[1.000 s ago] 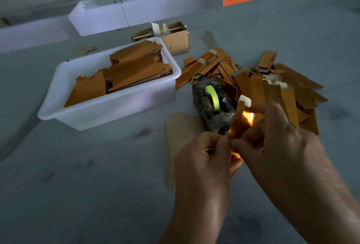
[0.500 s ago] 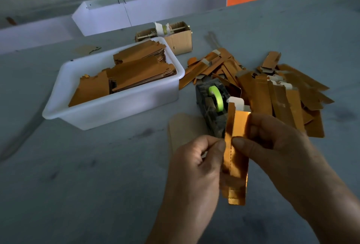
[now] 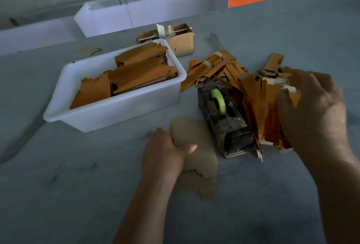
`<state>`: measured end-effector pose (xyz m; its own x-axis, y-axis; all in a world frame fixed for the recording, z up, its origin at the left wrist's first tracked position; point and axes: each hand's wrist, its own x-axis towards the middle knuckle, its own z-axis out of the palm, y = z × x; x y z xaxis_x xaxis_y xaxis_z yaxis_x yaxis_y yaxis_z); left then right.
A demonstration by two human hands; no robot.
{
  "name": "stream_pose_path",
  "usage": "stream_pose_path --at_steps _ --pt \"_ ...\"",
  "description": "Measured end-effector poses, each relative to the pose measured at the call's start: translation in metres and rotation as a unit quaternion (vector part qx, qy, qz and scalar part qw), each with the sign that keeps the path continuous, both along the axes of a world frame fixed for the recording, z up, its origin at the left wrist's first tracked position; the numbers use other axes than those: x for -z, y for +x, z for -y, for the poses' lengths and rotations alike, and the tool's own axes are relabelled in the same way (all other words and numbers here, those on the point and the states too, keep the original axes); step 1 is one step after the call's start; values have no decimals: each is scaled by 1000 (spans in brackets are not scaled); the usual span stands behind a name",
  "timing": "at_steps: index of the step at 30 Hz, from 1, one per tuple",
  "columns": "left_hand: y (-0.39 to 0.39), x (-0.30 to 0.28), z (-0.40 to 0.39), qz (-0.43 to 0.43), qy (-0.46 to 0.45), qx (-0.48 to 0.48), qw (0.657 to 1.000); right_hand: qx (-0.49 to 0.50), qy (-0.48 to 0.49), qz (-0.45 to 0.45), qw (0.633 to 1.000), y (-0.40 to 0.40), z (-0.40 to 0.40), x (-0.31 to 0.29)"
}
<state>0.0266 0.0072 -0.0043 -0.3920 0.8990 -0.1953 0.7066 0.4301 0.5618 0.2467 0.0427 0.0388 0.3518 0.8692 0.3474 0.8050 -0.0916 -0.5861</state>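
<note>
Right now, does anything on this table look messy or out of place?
Only the orange strips: they lie in a loose, criss-crossed heap against the tape dispenser, while the stacks in the tub are neat. The dispenser also looks grimy.

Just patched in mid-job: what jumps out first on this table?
The shiny gold card strips heaped at right stand out, with the blurred right hand over them. Beside them sits a grimy tape dispenser with a green roll; the left hand holds a beige card sheet near a white tub.

tape dispenser (image 3: 224, 119) between hands, white tub (image 3: 124, 115) left, bare table (image 3: 78, 185) near
</note>
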Motion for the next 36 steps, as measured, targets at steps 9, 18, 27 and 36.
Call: stream_pose_path --at_steps 9,18,27,36 --pt "-17 -5 5 146 82 -41 985 -72 102 -51 991 -17 37 2" --pt "-18 -45 46 438 80 53 894 -241 -47 -240 939 -61 73 1" --pt "12 -39 48 384 113 31 916 -267 -204 -456 824 -61 71 18" --pt "24 -30 49 420 132 12 898 -241 -154 -483 828 -54 74 22"
